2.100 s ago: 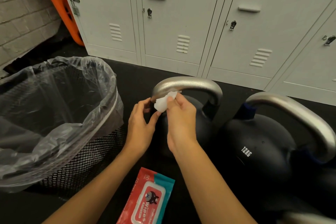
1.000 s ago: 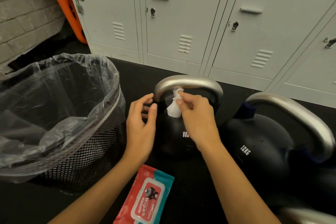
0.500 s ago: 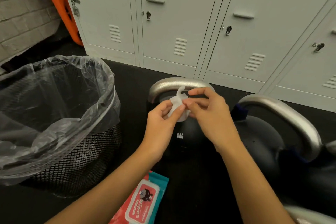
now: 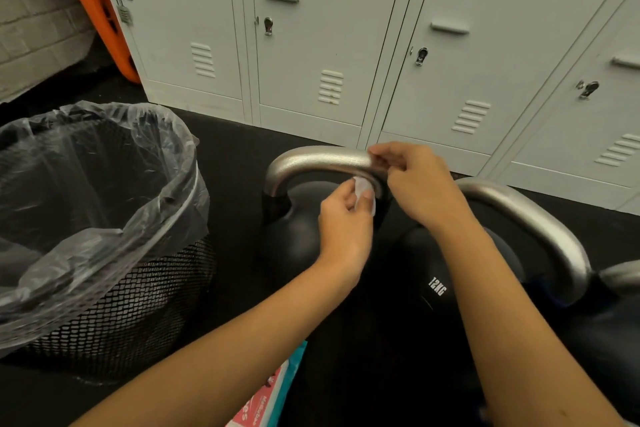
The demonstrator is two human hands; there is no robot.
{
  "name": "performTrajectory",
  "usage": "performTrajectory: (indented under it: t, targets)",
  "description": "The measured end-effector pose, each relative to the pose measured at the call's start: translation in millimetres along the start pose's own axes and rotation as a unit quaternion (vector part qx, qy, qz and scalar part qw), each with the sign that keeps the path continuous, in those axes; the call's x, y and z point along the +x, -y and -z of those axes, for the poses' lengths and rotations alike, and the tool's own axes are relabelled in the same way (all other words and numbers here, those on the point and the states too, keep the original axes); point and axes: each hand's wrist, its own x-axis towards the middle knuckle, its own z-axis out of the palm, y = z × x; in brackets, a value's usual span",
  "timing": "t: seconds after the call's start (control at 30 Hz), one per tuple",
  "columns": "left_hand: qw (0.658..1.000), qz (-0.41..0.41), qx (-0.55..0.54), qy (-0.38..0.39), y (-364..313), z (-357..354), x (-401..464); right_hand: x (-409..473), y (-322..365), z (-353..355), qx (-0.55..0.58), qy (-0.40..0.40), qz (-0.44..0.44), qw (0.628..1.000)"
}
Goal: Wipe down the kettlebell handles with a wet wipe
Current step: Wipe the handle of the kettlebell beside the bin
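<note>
- Presently the wet wipe (image 4: 363,191) is sitting pinched in the left hand (image 4: 344,218), pressed under the right bend of the nearer kettlebell handle (image 4: 318,161).
- Its bar is running left to right; the right hand (image 4: 414,180) is curling narrowly over that same bend, possibly gripping the wipe's other end.
- Next kettlebell (image 4: 450,274) is reading "12KG"; the wipes pack (image 4: 268,399) lettering is staying mostly hidden.

kettlebell handle (image 4: 318,159): brushed metal, satin grey, finely grainy | kettlebell body (image 4: 294,236): matt black | wet wipe (image 4: 362,189): thin white cloth-like sheet | bin liner (image 4: 104,163): clear crinkled glossy plastic | bin (image 4: 131,308): black wire mesh | lockers (image 4: 311,45): smooth painted metal | floor (image 4: 228,135): matt black
</note>
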Motion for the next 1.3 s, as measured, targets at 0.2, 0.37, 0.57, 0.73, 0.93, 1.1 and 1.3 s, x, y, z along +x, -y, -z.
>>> performTrajectory:
  t: [0.2,0.37,0.57,0.73,0.93,1.1,1.3]
  targets:
    - [0.999,0.018,-0.03,0.006,0.2,-2.6,-3.6,0.6,-6.1,2.9,0.029,0.017,-0.002,0.999]
    - [0.987,0.082,-0.135,-0.041,-6.3,10.8,-9.3,3.0,-7.3,4.4,0.046,0.029,-0.01,0.998]
    - [0.964,0.123,-0.235,-0.009,-15.9,22.1,-25.5,-26.8,-15.6,-3.0,0.068,-0.092,-0.014,0.993]
    - [0.98,0.103,-0.169,0.026,-24.6,28.0,-26.8,-45.5,-19.0,-1.7,0.192,0.029,-0.104,0.975]
    - [0.986,0.131,-0.051,-0.085,-16.9,29.1,-27.2,-45.0,-12.1,-3.4,0.164,-0.044,-0.059,0.984]
    - [0.98,0.135,-0.142,0.033,-24.7,23.0,-28.7,-49.0,-8.6,-10.9,0.149,-0.04,0.016,0.988]
    - [0.962,0.145,-0.228,0.042,-31.5,5.2,-20.4,-42.3,-15.6,-8.7,0.183,0.025,0.005,0.983]
